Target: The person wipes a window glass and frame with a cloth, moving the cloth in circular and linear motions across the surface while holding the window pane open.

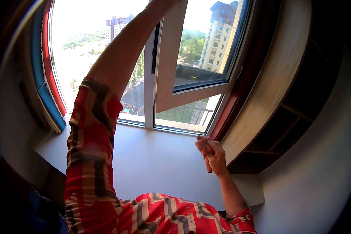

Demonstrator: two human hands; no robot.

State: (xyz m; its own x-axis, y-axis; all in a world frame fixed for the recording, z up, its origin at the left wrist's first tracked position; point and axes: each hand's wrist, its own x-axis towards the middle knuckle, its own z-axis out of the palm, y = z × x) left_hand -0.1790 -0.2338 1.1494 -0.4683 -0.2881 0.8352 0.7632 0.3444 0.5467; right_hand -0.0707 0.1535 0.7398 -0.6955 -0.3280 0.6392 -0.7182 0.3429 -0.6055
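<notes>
A smooth pale windowsill [156,163] fronts a bright window [149,93]. The left hand [163,4] reaches up beside the white-framed angled sash [165,70]; its fingers are cropped, their grip unclear. The right hand [217,156] curls its fingers closed round a crumpled pinkish-brown cloth [202,144] near the window's lower right corner, long axis slanting windowward.

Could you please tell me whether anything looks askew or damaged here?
I see nothing spilled or damaged. Only the window sash slants against its frame, which looks askew, apparently just because it stands open.
</notes>
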